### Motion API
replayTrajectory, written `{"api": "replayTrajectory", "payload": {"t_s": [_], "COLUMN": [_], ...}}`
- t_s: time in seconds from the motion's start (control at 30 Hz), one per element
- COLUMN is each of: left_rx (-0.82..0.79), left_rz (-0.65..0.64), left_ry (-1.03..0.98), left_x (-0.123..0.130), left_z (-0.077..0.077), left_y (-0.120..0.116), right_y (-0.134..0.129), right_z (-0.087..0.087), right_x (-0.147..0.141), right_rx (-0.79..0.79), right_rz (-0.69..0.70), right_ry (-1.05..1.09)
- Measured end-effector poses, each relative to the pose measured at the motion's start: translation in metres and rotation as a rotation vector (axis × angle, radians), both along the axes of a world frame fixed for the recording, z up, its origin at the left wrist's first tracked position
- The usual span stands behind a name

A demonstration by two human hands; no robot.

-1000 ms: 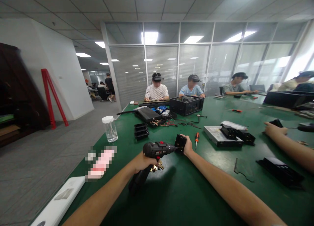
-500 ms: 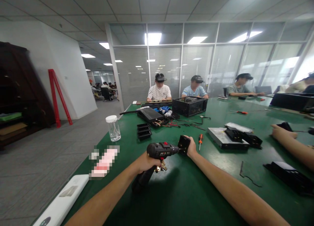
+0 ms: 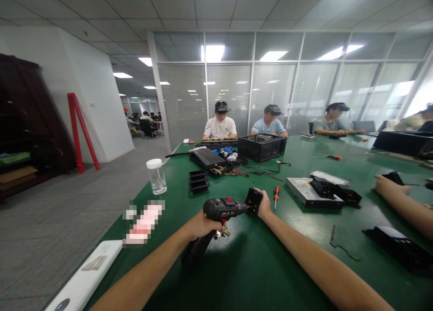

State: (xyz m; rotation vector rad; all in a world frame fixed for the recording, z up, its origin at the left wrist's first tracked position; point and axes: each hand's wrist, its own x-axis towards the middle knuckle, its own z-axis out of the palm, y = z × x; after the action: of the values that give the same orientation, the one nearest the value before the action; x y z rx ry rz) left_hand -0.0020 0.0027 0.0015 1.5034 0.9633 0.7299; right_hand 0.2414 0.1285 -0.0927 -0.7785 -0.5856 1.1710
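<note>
My left hand (image 3: 202, 224) is wrapped round the grip of a black cordless drill (image 3: 225, 208), whose chuck points right. In my right hand (image 3: 264, 203) is a small black part (image 3: 253, 200), held upright. The drill's tip meets or nearly meets this part's face; exact contact is too small to tell. Brass-coloured metal pieces (image 3: 222, 231) show just below the drill body, beside my left hand. An orange screwdriver (image 3: 276, 194) lies on the green table (image 3: 237, 275), right of my right hand.
Black trays (image 3: 199, 182) and a clear jar (image 3: 157, 178) stand at left, near a white power strip (image 3: 91, 270). Beyond are a black computer case (image 3: 262, 147), cables and a silver drive (image 3: 314, 193). Another person's hand (image 3: 392, 185) is at right; people sit across the table.
The view has shifted very slightly. Both hands keep their holds, with the drill and black part almost in the same place.
</note>
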Motion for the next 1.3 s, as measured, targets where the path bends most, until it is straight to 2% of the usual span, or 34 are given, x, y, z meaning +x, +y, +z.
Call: {"api": "replayTrajectory", "payload": {"t_s": [0.27,0.5,0.93,1.17,1.3], "left_rx": [0.082,0.007,0.004,0.069,0.051], "left_rz": [-0.012,0.010,0.012,-0.012,-0.004], "left_ry": [0.025,0.020,0.023,0.029,0.038], "left_x": [-0.001,-0.001,0.000,-0.001,-0.001], "left_z": [-0.002,0.004,0.008,0.001,-0.001], "left_y": [0.001,-0.002,-0.003,-0.003,-0.001], "right_y": [0.000,0.000,-0.001,0.000,0.000], "right_z": [-0.001,-0.004,-0.003,-0.003,-0.004], "right_x": [0.001,0.001,0.001,0.002,0.002], "right_rx": [-0.006,-0.028,-0.031,-0.025,-0.019], "right_rz": [0.030,0.055,0.077,0.052,0.057], "right_ry": [0.007,0.033,0.027,0.028,0.009]}}
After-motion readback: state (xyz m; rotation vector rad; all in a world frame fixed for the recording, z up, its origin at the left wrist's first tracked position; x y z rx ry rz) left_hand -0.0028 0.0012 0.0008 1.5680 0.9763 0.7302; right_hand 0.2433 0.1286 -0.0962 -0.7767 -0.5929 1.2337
